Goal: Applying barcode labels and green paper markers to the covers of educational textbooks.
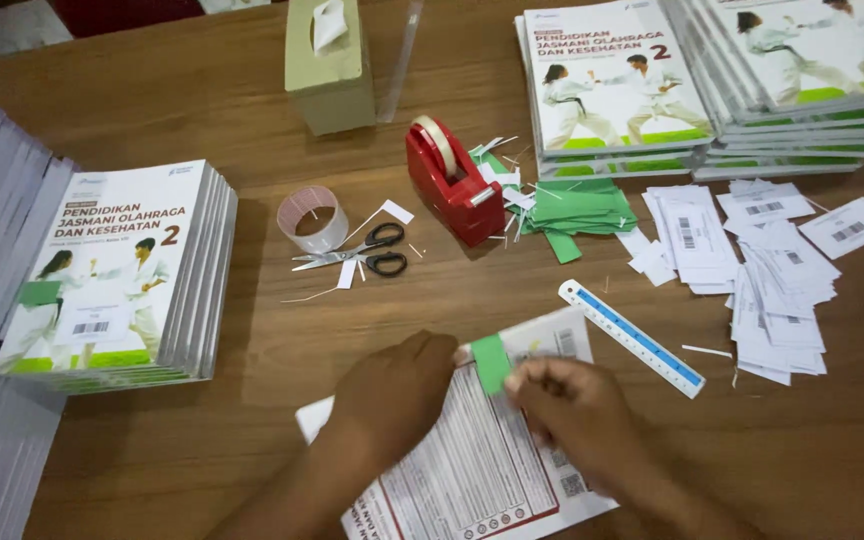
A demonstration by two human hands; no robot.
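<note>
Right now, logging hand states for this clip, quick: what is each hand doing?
Left hand: pressing on the white printed book, fingers curled; grip cannot be told.
Right hand: fingertips pinching the small green paper strip.

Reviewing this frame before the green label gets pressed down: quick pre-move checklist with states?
1. Green label on the book, near its top edge: ok.
2. Left hand flat on the book beside the label: ok.
3. Right hand fingertips at the label's right edge: ok.
4. Label square to the book's edge: cannot tell, hands cover part.
5. Tape dispenser and scissors lie apart from the book: ok.
6. Ruler beside the book, whether touching: cannot tell.
</note>
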